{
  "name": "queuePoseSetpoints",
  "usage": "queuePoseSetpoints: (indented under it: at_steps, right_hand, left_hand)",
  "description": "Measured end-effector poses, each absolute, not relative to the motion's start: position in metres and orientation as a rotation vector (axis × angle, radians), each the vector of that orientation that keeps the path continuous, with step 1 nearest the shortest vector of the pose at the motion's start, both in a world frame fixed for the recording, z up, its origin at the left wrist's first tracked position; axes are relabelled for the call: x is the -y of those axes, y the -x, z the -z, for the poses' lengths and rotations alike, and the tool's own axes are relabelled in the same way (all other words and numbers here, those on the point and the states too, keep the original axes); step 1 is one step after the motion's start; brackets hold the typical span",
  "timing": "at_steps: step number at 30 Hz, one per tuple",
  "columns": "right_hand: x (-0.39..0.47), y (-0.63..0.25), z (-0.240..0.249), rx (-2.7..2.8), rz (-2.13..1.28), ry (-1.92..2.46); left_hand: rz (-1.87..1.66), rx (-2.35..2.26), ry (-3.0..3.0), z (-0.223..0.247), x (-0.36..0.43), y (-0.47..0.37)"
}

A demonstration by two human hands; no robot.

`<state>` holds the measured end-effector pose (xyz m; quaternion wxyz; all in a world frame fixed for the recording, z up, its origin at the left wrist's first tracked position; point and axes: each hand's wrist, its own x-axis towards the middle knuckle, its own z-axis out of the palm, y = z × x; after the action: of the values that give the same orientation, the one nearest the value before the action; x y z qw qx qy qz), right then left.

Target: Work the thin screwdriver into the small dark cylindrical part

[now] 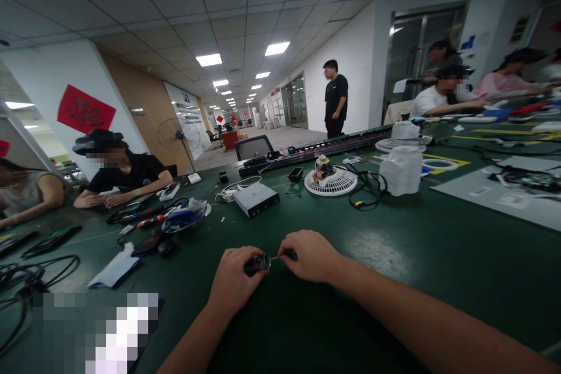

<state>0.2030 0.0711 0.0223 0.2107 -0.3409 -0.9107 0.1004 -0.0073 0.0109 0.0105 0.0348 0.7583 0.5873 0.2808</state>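
Note:
My left hand (236, 280) is closed around a small dark cylindrical part (262, 262), its round end turned toward my other hand. Facing it, my right hand (309, 257) pinches a thin metal piece (275, 258) that reaches to the cylinder's end. A bit of something dark shows between the right fingertips, too small to name. Both hands are low over the green table (324, 315). Beyond them lies a silver-white box with a black front (258, 199).
Behind are a white fan grille with a motor (331, 181), a black cable (368, 193) and a white housing (401, 170). Left lie a blue cloth bundle (186, 214), a pale blue cloth (114, 267) and cables (39, 277). People sit at both sides; one person (336, 99) stands behind.

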Motion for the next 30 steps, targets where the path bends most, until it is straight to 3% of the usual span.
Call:
queuePoseSetpoints:
  at_steps: [14,22,25,30]
  right_hand:
    - [-0.067,-0.199,-0.023,2.532,-0.384,0.958]
    - [-0.071,-0.204,-0.025,2.558,-0.315,1.187]
    - [-0.076,-0.203,-0.023,2.397,-0.512,1.268]
    - [-0.076,-0.191,-0.011,2.22,-0.896,1.051]
  left_hand:
    - [-0.838,-1.782,-2.335,-0.008,-0.012,0.008]
    - [-0.832,-1.849,-2.313,-0.009,-0.012,0.006]
    - [-0.843,-1.824,-2.322,-0.008,-0.012,0.006]
    - [-0.828,-1.752,-2.403,-0.007,-0.009,0.001]
